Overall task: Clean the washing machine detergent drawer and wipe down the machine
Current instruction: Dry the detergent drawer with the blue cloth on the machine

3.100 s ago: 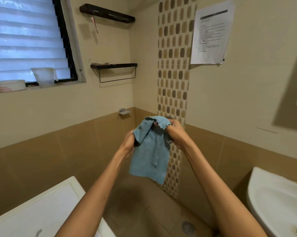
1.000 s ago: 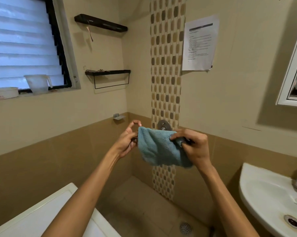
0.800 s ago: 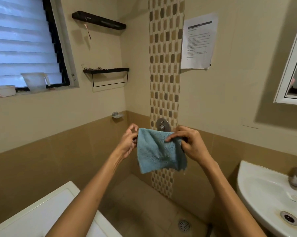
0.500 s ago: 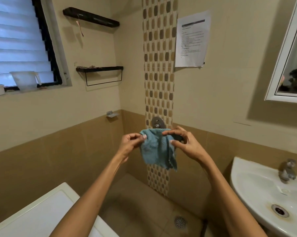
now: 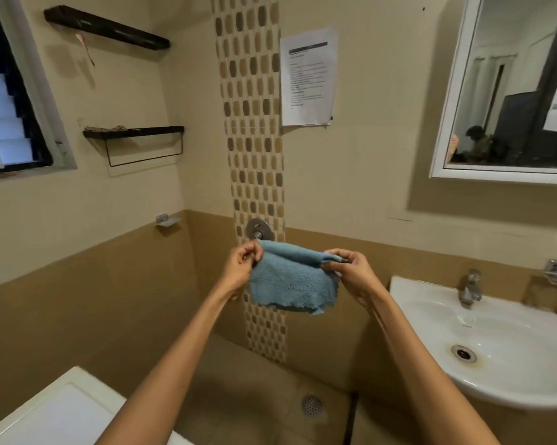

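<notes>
A blue cloth (image 5: 290,281) hangs folded in the air in front of me, at chest height before the tiled wall. My left hand (image 5: 240,266) pinches its upper left corner. My right hand (image 5: 347,268) pinches its upper right corner, so the cloth is stretched between the two. The white top of the washing machine (image 5: 56,415) shows at the bottom left, below my left forearm. The detergent drawer is not in view.
A white basin (image 5: 482,345) with a tap (image 5: 469,287) stands at the right, under a mirror (image 5: 511,88). A round wall valve (image 5: 258,231) sits just behind the cloth. A floor drain (image 5: 312,404) lies below. Two dark shelves (image 5: 133,131) hang at the left.
My view has swung right, bringing the basin and mirror further in. The cloth was bunched narrow half a second ago; my hands have moved apart and spread it wide again.
</notes>
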